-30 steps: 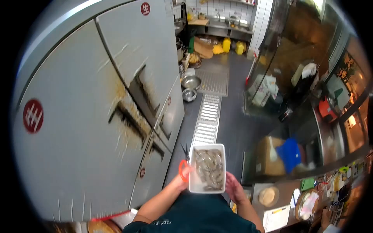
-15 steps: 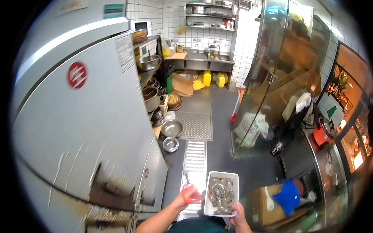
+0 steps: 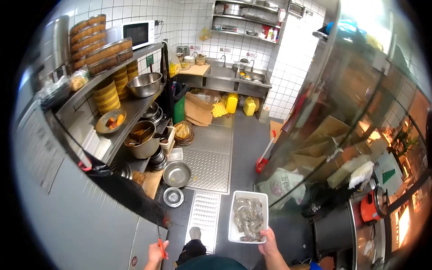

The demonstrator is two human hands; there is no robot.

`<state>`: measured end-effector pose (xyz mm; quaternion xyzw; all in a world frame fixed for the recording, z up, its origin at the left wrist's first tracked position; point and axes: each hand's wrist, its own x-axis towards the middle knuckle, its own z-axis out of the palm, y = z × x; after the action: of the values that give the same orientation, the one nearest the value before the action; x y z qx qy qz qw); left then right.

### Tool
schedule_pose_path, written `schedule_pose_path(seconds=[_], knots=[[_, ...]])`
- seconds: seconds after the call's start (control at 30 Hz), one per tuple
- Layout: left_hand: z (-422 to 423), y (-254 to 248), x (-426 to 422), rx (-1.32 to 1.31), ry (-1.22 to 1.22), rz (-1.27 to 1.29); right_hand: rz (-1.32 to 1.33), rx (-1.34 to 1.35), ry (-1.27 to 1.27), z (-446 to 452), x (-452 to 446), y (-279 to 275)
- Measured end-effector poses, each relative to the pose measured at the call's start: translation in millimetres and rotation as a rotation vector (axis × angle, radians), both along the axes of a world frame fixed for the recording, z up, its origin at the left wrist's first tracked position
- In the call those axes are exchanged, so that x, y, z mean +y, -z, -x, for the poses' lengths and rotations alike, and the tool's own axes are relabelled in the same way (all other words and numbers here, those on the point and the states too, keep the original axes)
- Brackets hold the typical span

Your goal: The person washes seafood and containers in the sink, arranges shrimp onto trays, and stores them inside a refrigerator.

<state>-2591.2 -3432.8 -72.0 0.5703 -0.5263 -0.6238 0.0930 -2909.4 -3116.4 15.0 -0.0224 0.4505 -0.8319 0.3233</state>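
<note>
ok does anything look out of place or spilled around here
A large metal bowl and a smaller bowl sit down at the floor near the drain cover, an odd spot for kitchenware. Loose cardboard lies at the foot of the sink counter. I see no spill from the white tub.

Kitchen surroundings: on the left, a metal shelf unit (image 3: 141, 106) carries a white microwave (image 3: 140, 34), stacked wooden tubs (image 3: 108, 55), a steel bowl (image 3: 145, 86) and a large pot (image 3: 144, 150), with a wide steel basin (image 3: 177, 173) and a smaller dish (image 3: 173, 197) on the floor (image 3: 246, 148) near the slotted drain cover (image 3: 204, 208). At the far wall, a steel sink (image 3: 223, 72) stands below wall shelves (image 3: 245, 19), with two yellow jugs (image 3: 231, 103), brown cardboard (image 3: 198, 109) and a green bin (image 3: 179, 109) beneath or just nearer. On the right, a red dustpan (image 3: 261, 165) stands beside a glass partition (image 3: 315, 118), and a red cooker (image 3: 371, 205) rests on a steel tabletop (image 3: 362, 240).
</note>
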Motion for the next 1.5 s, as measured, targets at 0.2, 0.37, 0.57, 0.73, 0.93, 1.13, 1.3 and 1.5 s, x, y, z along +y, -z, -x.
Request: schedule_pose_path(seconds=[0.2, 0.37, 0.57, 0.73, 0.93, 1.13, 1.3, 1.5], knots=[[166.6, 12.3, -129.3, -0.045, 0.066, 0.114, -0.047, 0.009, 0.154, 153.1, -91.1, 31.5], [377.9, -5.2, -263.8, -0.013, 0.403, -0.023, -0.134, -0.036, 0.369, 263.5, -155.5, 38.1], [649.6, -30.5, -365.9, 0.458, 0.614, -0.026, -0.222, -0.101, 0.496, 386.7, -232.2, 16.0], [811.6, -15.8, -413.7, 0.443, 0.365, -0.066, -0.177, -0.142, 0.545, 520.7, -260.9, 60.0], [881.7, 51.2, -472.4, 0.620, 0.007, -0.432, -0.176, -0.124, 0.432, 726.9, -343.2, 19.2], [956.9, 31.8, -513.3, 0.602, -0.222, -0.527, -0.170, -0.042, 0.314, 938.7, -398.2, 9.0], [1055.4, 116.0, -603.5, 0.854, -0.345, -0.684, -0.085, -0.104, 0.263, 1078.6, -458.2, -5.5], [1309.8, 66.6, -687.3, 0.537, -0.045, -0.468, -0.207, -0.034, 0.530, 1221.2, -492.8, 74.5]])
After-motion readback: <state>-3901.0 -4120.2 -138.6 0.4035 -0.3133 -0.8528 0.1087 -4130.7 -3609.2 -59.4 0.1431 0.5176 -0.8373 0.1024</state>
